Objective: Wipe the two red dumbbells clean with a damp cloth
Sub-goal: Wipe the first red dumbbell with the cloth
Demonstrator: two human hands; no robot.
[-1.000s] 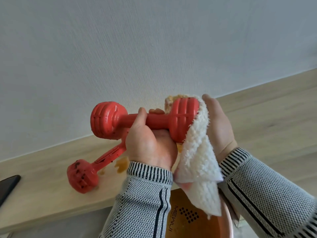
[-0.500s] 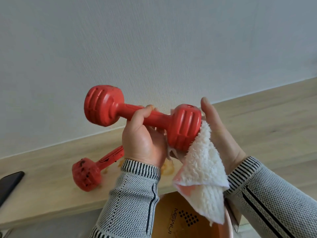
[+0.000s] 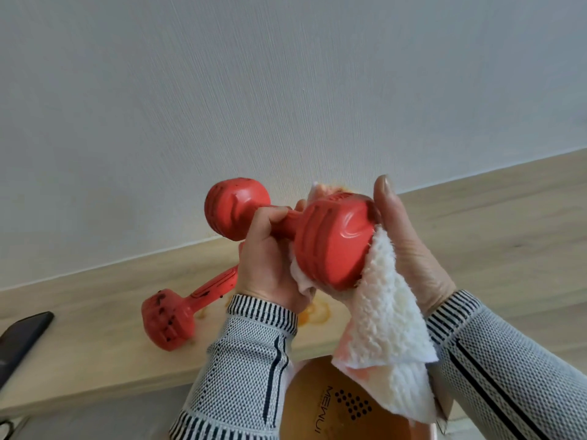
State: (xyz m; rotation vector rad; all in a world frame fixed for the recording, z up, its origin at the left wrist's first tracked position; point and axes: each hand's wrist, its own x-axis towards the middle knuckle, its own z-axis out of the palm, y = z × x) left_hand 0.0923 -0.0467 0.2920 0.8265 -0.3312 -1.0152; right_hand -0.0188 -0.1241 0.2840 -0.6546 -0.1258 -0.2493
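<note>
"MEWUI" marks the basin point(image 3: 333, 404) below; left hand point(image 3: 270, 268) fingers grip the dumbbell point(image 3: 330, 239), right hand point(image 3: 409, 249) fingers flat, cloth point(image 3: 381, 328) hiding its palm.

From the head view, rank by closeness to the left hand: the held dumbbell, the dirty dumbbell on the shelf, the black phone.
1. Held dumbbell: gripped by the left hand.
2. Dirty dumbbell: lower left, on the shelf.
3. Black phone: far left edge.

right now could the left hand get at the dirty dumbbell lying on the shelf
Probably not yet. The left hand grips the handle of the held dumbbell, so it is occupied. The dirty dumbbell lies just below and left of it on the wooden shelf, with nothing between them; once freed, the way looks open.
</note>
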